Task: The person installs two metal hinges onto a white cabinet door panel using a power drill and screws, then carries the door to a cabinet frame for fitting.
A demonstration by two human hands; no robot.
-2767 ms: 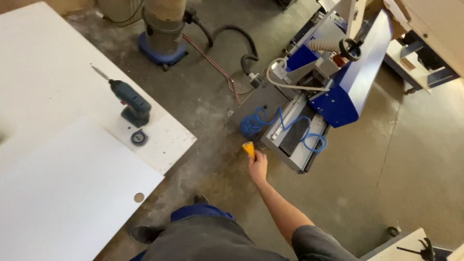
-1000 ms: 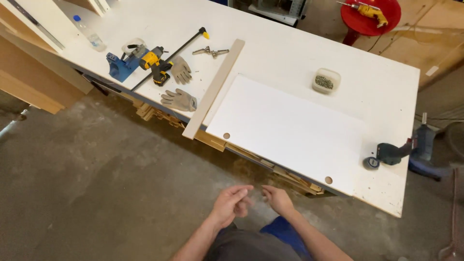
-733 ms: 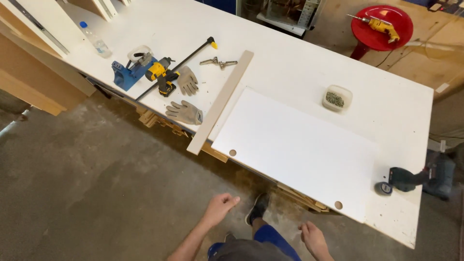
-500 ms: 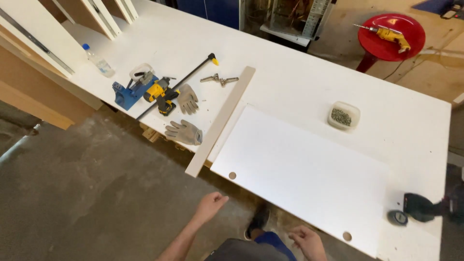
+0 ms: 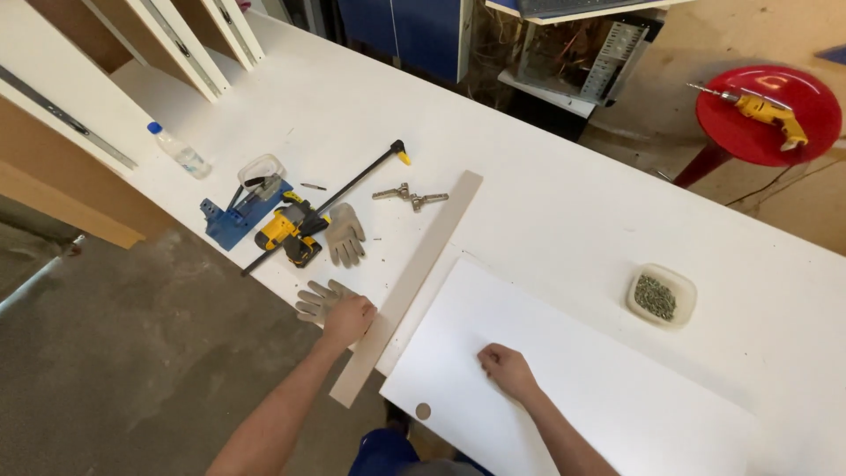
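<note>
**Hands arrive at the strip and the panel**

Where both hands hung free in the air short of the worktop (image 5: 564, 203) half a second ago, they now rest on it. The left hand (image 5: 348, 319) has come down on the near end of the long pale strip (image 5: 410, 282), which lies slantwise across the worktop with that end jutting past the edge. Its fingers curl over the strip's left edge, so the grip is narrow and closing on the wood, though whether it truly clamps the strip or only presses it cannot be told from above. Just under and to the left of that hand lies a grey glove (image 5: 317, 300), touching or nearly touching the knuckles.

The right hand (image 5: 507, 370) has landed on the white panel (image 5: 573, 388), well in from its edge; it is loosely fisted, holds nothing, and seems only to bear down on the board. A round hole (image 5: 424, 411) shows in the panel's near corner.

Judging by this, the walk-up is over and the handling begins: one hand steadies the panel while the other takes charge of the strip beside it. Strip and panel lie side by side, the strip's right edge close along the panel's left edge.

Farther off, untouched: a second glove (image 5: 345, 234), a yellow drill (image 5: 286, 234), a blue jig (image 5: 233, 216), a black bar clamp (image 5: 352, 181), a metal hinge (image 5: 410, 196), a water bottle (image 5: 179, 152) and a tub of screws (image 5: 659, 295).
</note>
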